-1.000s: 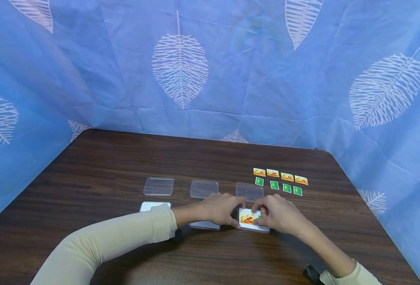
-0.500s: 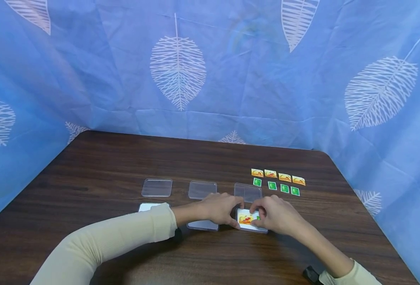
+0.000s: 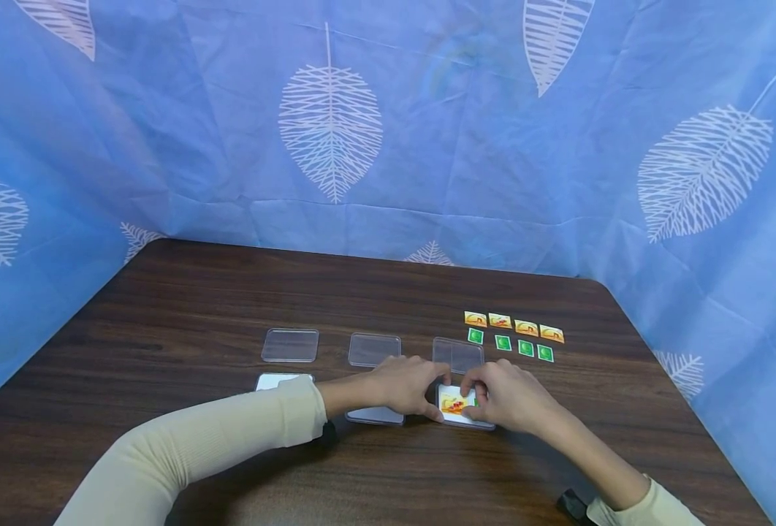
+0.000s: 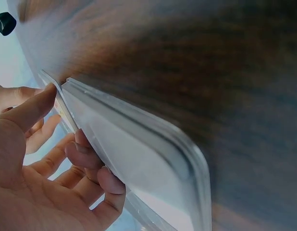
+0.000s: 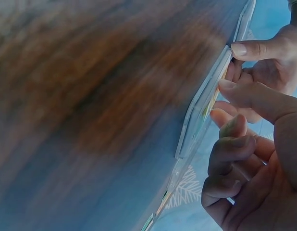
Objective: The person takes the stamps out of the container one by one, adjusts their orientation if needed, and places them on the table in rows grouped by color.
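Note:
In the head view, a shallow clear case point(image 3: 445, 393) with a white insert lies right of centre, between my hands. A small orange picture card point(image 3: 452, 405) sits on its white surface, with a bit of green card point(image 3: 476, 402) showing beside it. My left hand point(image 3: 402, 386) holds the case by its left side, thumb at the near corner and index finger at the far one. My right hand point(image 3: 509, 394) pinches at the green card with thumb and index finger, which hide most of it. In the right wrist view, both fingertips are right at the case's top face.
Left of this case are a middle white-filled case point(image 3: 376, 416), partly under my left hand, and another case point(image 3: 276, 381) behind my left sleeve. Farther back lie clear lids point(image 3: 290, 345). At the back right are several orange picture cards point(image 3: 499, 321) above several green cards point(image 3: 503, 342).

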Tool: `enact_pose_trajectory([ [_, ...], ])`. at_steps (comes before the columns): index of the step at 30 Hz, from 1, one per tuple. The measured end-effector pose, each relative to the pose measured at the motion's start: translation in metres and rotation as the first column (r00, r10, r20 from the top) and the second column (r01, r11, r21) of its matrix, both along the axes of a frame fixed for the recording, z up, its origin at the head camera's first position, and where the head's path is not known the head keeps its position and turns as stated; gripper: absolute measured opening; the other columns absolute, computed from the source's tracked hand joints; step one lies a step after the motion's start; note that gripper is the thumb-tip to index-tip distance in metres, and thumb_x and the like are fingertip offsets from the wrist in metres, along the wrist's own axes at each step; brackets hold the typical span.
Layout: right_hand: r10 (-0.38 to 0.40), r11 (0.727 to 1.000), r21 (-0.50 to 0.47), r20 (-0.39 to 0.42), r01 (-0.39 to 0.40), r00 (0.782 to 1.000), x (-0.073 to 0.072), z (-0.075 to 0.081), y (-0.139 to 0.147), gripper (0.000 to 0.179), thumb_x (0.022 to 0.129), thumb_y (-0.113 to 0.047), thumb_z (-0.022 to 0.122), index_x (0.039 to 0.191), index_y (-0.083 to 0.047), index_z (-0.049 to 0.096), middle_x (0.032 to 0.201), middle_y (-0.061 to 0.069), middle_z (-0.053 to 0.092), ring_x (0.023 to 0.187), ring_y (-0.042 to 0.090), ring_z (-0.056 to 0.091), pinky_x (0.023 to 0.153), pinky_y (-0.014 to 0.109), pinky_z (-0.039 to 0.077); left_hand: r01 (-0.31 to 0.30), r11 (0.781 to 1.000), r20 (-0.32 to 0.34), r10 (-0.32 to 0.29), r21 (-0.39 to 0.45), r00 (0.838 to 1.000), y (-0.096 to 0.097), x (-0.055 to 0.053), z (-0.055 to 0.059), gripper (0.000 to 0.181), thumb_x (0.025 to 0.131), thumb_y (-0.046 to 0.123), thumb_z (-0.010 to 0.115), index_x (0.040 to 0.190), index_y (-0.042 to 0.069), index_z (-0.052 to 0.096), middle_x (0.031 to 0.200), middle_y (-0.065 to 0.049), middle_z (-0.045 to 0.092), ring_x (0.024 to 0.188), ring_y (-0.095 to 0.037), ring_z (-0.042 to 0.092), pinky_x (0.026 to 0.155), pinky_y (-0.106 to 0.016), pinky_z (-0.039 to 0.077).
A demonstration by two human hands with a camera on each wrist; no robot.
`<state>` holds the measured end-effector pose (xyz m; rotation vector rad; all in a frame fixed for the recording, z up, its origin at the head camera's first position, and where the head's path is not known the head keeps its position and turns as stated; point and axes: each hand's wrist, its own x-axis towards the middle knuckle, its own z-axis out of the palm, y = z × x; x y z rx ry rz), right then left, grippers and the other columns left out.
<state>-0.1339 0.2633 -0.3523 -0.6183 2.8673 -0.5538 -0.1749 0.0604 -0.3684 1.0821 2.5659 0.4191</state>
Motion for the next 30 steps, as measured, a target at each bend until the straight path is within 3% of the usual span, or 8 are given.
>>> enact_pose_trajectory([
  [14, -0.006, 1.0, -0.014, 0.004, 0.006, 1.0, -0.0006, -0.0022, -0.0004, 0.015, 0.081, -0.013, 0.087, 0.089, -0.011, 0.075, 0.058, -0.011, 0.047, 0.049, 0.002, 0.039, 0.047, 0.021, 0.03, -0.003, 1.0, 0.0, 0.003, 0.01, 1.0, 0.0001, 0.0022, -0.0007, 0.052, 0.089, 0.04, 0.083, 0.132, 0.019, 0.063, 0.082, 0.01, 0.058, 0.061, -0.007, 0.049, 0.054, -0.023, 0.038],
  [21, 0.005, 1.0, -0.026, 0.001, -0.005, 1.0, -0.0003, -0.0043, 0.0001, 0.014, 0.082, -0.013, 0.086, 0.089, -0.011, 0.074, 0.057, -0.011, 0.047, 0.049, 0.001, 0.04, 0.047, 0.02, 0.03, -0.008, 1.0, 0.002, 0.008, 0.002, 1.0, -0.0003, 0.0037, 0.0, 0.052, 0.089, 0.041, 0.083, 0.131, 0.02, 0.063, 0.096, 0.008, 0.066, 0.065, -0.007, 0.052, 0.057, -0.024, 0.04],
  [30, 0.027, 0.999, -0.037, -0.031, -0.029, 0.999, -0.0011, -0.0062, 0.0012, 0.013, 0.082, -0.012, 0.085, 0.087, -0.012, 0.073, 0.057, -0.013, 0.047, 0.049, 0.001, 0.04, 0.046, 0.021, 0.031, -0.009, 1.0, -0.013, 0.009, -0.001, 1.0, -0.0003, 0.003, 0.0005, 0.052, 0.089, 0.042, 0.083, 0.131, 0.02, 0.064, 0.098, 0.007, 0.067, 0.066, -0.007, 0.052, 0.058, -0.025, 0.041],
])
